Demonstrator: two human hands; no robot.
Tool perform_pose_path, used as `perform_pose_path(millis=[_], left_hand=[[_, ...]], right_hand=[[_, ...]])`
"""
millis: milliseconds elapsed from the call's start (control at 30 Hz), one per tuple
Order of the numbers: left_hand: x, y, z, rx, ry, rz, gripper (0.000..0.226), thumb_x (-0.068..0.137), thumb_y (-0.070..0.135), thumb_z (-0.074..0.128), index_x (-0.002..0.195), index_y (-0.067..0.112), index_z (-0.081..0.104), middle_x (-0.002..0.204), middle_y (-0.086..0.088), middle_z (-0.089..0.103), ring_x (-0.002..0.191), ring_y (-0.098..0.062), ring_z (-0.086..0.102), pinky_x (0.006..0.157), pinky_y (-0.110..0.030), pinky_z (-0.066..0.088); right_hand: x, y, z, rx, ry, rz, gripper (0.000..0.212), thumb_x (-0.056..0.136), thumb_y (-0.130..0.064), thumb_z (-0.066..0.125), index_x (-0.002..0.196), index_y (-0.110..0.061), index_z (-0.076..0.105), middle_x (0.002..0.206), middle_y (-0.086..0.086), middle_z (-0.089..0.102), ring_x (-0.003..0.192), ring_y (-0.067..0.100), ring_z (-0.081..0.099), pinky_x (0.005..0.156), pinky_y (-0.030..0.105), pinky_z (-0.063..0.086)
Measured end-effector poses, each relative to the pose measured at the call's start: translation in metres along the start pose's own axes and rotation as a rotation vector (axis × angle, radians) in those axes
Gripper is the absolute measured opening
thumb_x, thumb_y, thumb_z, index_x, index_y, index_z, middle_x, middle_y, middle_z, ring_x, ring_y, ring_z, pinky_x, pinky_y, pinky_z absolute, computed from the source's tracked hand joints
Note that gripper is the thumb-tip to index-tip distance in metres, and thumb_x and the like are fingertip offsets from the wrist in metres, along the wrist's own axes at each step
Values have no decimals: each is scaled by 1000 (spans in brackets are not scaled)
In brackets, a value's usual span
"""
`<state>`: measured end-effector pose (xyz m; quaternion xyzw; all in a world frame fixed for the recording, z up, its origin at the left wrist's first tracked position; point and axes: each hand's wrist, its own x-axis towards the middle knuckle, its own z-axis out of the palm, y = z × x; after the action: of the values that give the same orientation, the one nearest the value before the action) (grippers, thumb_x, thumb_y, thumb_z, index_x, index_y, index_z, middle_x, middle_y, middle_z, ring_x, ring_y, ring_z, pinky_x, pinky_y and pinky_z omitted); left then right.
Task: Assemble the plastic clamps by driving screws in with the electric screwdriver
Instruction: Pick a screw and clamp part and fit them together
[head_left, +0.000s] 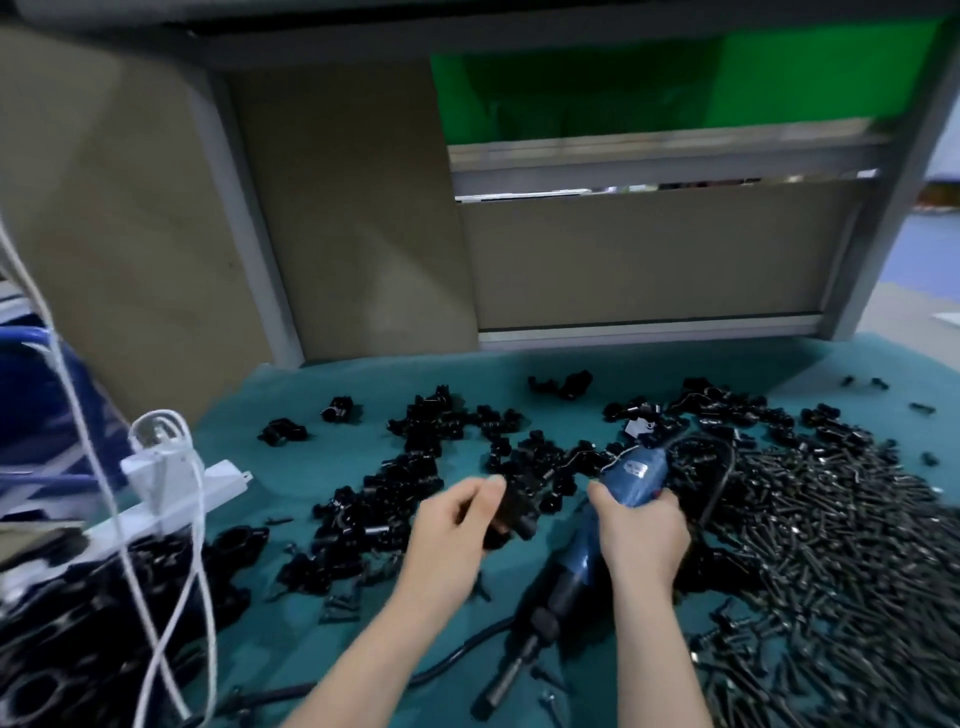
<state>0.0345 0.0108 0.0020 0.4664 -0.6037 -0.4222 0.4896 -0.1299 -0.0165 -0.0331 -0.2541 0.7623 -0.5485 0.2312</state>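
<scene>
Below, teal cloth (291, 395) bears clamps (431, 421); left fingers (488, 493) grip one clamp (519, 512), right fingers (597, 493) the screwdriver (636, 475).

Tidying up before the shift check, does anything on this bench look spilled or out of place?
Yes: the black screws lie in a loose heap spread over the teal mat, not in any bin, with strays near the bit of the electric screwdriver.

Glossy black plastic clamps (415, 483), dark metal screws (810, 530), blue plastic screwdriver (618, 499), matt teal cloth table cover (291, 457).

Blue screwdriver (631, 483) tilted between black clamps (415, 431), screws (831, 519).
</scene>
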Motion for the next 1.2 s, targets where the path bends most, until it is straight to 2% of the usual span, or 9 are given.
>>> perform_pose_path(millis=[67, 133, 233, 400, 500, 633, 833, 967, 1200], left_hand=[[-14, -4, -8, -75, 36, -99, 33, 93, 39, 53, 72, 25, 74, 59, 9, 64, 50, 1, 52, 46, -11, 39], [-26, -7, -12, -129, 57, -156, 33, 92, 43, 53, 74, 26, 75, 60, 9, 65, 51, 0, 53, 46, -12, 39], [-50, -11, -10, -162, 73, -127, 36, 82, 54, 53, 73, 26, 74, 63, 6, 67, 54, 0, 55, 48, -12, 41], [-72, -13, -5, -313, 31, -46, 27, 79, 44, 55, 76, 24, 73, 68, 6, 67, 63, -5, 58, 58, -18, 48], [-78, -9, -2, -323, -51, -34, 24, 77, 40, 57, 77, 22, 73, 73, 1, 66, 59, -7, 54, 53, -17, 45], [-85, -7, -3, -215, -91, 10, 27, 74, 36, 67, 100, 30, 71, 102, 4, 67, 82, -10, 62, 77, -27, 51], [-101, -9, -13, -175, -147, 14, 49, 65, 32, 75, 112, 41, 63, 93, 13, 72, 84, -1, 65, 74, -9, 47], [-103, -9, -14, -261, -154, 50, 30, 59, 26, 78, 86, 39, 74, 89, 11, 75, 86, -2, 69, 74, -9, 48], [-105, -9, -14, -268, -183, 77, 39, 65, 41, 74, 104, 44, 72, 108, 15, 72, 107, -2, 64, 87, -11, 46]], right_hand=[[-4, -3, -3, -89, 4, -60, 86, 83, -30, 72, 148, 2, 24, 143, 23, 33, 125, 41, 39, 104, 46, 38], [-15, -9, -9, -157, 28, -163, 82, 89, -30, 68, 151, -5, 20, 152, 17, 20, 134, 36, 28, 107, 44, 33], [-47, -16, -21, -62, 3, -585, 51, 92, -34, 61, 137, -13, 47, 141, 4, 39, 130, 17, 35, 105, 31, 35], [-111, 4, -52, -93, -444, -1150, 33, 88, -29, 65, 117, -15, 63, 112, -5, 60, 108, 5, 56, 93, 20, 46], [-122, 19, -62, -30, -327, -1155, 37, 79, -7, 77, 114, -12, 66, 103, -2, 64, 99, 1, 59, 88, 17, 49], [-123, 21, -73, -52, -170, -1160, 35, 78, -10, 73, 113, -8, 69, 97, 4, 60, 88, 7, 58, 79, 17, 51], [-115, 9, -94, 406, -579, -560, 30, 71, -25, 72, 99, -36, 73, 93, -9, 71, 87, 7, 68, 75, 13, 50], [-117, 6, -96, 390, -697, -514, 28, 65, -27, 74, 92, -34, 77, 89, -6, 75, 82, 5, 69, 71, 14, 51], [-115, 10, -96, 306, -785, -555, 28, 69, -20, 80, 91, -35, 75, 91, -4, 73, 83, 8, 66, 76, 26, 56]])
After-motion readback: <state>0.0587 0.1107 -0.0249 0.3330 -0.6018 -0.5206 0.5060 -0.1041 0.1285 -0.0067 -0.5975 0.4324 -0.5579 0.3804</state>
